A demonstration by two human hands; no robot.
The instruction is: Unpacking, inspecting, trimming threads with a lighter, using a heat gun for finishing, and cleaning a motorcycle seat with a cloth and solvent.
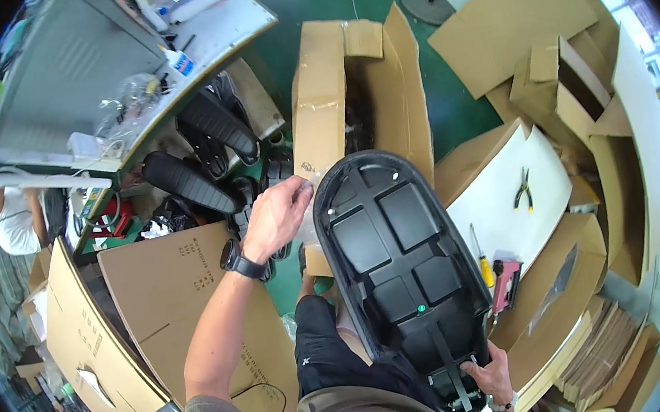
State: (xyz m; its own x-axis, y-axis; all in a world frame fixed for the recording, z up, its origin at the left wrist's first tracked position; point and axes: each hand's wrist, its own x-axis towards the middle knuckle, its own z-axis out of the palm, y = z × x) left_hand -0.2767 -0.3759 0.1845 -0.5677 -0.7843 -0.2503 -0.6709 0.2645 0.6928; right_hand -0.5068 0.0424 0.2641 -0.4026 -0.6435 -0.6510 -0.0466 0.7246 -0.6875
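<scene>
A black motorcycle seat (385, 232) lies tilted in front of me with its ribbed plastic underside facing up. Its wide rounded end points away, and the narrow end with metal hardware is near my body. My right hand (491, 376) grips that narrow end, thumb on top and fingers hidden beneath. At the far left edge of the seat, my left hand (276, 213) is closed in a pinch on thin clear plastic film (307, 231). How far the film runs around the seat is hard to make out. A watch (241, 259) is on my left wrist.
Beyond the seat stands an open cardboard box (320, 98) with dark contents. More black seats (189, 180) lie under the workbench (242, 24). On a white board (499, 204) at right are pliers (523, 190), a yellow-handled screwdriver (485, 270) and a pink tool (505, 284). Cardboard (185, 281) stands at left.
</scene>
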